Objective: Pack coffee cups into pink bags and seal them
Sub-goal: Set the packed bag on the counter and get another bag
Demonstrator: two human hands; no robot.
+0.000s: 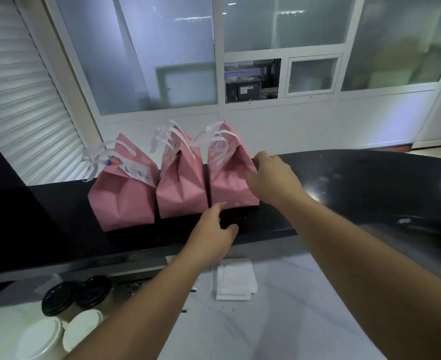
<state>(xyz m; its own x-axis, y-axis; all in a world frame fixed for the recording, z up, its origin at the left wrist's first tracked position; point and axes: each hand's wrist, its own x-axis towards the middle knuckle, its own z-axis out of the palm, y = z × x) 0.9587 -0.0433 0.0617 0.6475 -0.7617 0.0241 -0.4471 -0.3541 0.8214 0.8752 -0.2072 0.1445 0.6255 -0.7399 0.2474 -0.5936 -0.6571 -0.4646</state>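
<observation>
**Head view: three pink bags lined up, hands at the last one**

Head view shows us three pink bags on the raised black surface [344, 178]: the left bag [122, 196], the middle bag [181, 188] and the right bag [229, 178], all folded shut at the top with white handles. Our right hand [272, 178] rests flat against the right bag's side, fingers fairly straight, gripping nothing. Our left hand [214, 229] reaches toward that bag's lower front corner, fingers relaxed, grip open, fingertip just at the bag's base.

Below, on the marble surface [292, 320], four coffee cups remain unpacked: two with black lids [76, 294] and two with white lids [58, 339]. A folded white napkin [235, 279] lies near the middle.

We judge the main risk to be a push from the right hand tipping the right bag into the middle one, since they stand almost touching; cups inside could spill. The bags also sit near the surface's front edge.

A white receipt label [136, 172] hangs on the left bag; its print is too small to read. No brand is legible.
</observation>
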